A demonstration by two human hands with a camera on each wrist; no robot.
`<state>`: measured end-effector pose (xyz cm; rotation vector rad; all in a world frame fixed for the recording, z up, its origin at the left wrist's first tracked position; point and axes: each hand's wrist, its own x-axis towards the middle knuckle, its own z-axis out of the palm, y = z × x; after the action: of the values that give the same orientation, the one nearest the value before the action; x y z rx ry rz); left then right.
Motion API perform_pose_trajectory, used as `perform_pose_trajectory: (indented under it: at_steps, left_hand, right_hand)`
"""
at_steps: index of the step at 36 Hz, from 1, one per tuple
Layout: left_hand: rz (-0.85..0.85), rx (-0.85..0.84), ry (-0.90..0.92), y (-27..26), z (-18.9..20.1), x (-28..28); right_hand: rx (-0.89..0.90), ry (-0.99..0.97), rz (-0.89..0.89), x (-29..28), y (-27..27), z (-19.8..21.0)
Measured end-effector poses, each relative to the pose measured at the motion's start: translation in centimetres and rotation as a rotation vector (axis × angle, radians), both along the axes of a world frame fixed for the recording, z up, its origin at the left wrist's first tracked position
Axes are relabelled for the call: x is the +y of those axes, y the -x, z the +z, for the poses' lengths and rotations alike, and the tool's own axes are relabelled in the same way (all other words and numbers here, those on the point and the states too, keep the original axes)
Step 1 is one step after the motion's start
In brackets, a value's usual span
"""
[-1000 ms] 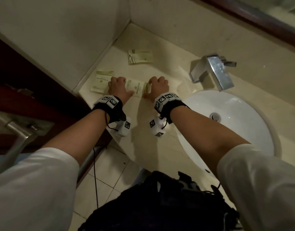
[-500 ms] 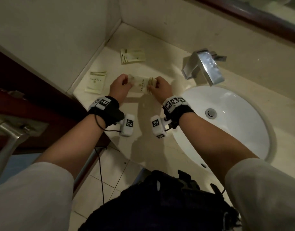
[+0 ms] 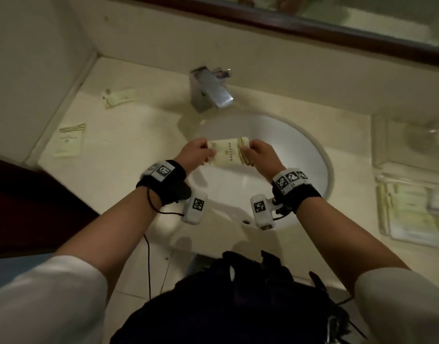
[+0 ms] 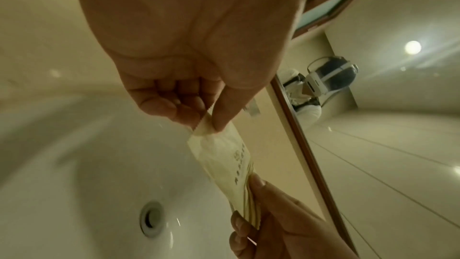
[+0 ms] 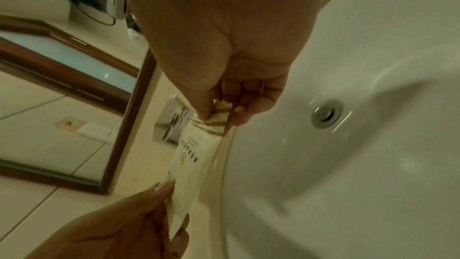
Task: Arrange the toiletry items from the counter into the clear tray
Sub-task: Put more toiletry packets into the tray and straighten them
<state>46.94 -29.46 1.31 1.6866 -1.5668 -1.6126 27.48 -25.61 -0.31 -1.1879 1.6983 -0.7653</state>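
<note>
A cream toiletry packet (image 3: pixel 229 155) with gold stripes at one end hangs in the air above the white sink basin (image 3: pixel 312 155). My left hand (image 3: pixel 201 151) pinches its plain end between thumb and fingers (image 4: pixel 219 117). My right hand (image 3: pixel 256 152) pinches the striped end (image 5: pixel 219 119). The same packet (image 4: pixel 226 162) (image 5: pixel 191 157) stretches between both hands in the wrist views. Two more packets (image 3: pixel 118 98) (image 3: pixel 69 140) lie flat on the counter at the left. The clear tray (image 3: pixel 384 209) sits on the counter at the far right, with flat packets inside it.
A chrome faucet (image 3: pixel 211 91) stands behind the basin, close to the held packet. A clear glass holder (image 3: pixel 411 142) is beyond the tray at the right. A wood-framed mirror (image 3: pixel 337 28) runs along the back wall. A dark bag (image 3: pixel 238 301) hangs at my front.
Both hands have lifted the packet off the left counter and carried it rightward, from beside the wall to above the basin. The tray at the right has come into view.
</note>
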Motion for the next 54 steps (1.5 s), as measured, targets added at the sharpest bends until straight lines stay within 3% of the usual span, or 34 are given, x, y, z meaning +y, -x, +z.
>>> perform_pose_trajectory:
  at_steps: [9, 16, 24, 36, 48, 54]
  left_hand:
    - [-0.253, 0.021, -0.043, 15.4, 0.7, 5.0]
    - [-0.421, 0.017, 0.041, 28.1, 0.7, 9.5]
    - [-0.632, -0.063, 0.138, 38.0, -0.2, 13.6]
    - [-0.843, -0.379, 0.330, 43.0, -1.5, 16.1]
    - [-0.775, -0.439, 0.448, 43.2, -2.2, 17.3]
    - [-0.849, -0.455, 0.550, 43.0, -2.4, 17.7]
  right_hand:
    - [0.122, 0.043, -0.120, 8.0, 14.5, 0.5]
    - [0.218, 0.059, -0.292, 14.7, 26.5, 0.9]
    - [0.310, 0.001, -0.386, 21.2, 35.9, 0.9]
    - [0.301, -0.151, -0.391, 25.5, 39.9, -0.7]
    - [0.318, -0.118, -0.446, 25.4, 39.2, -1.6]
    - [0.347, -0.061, -0.428, 25.8, 38.8, -2.0]
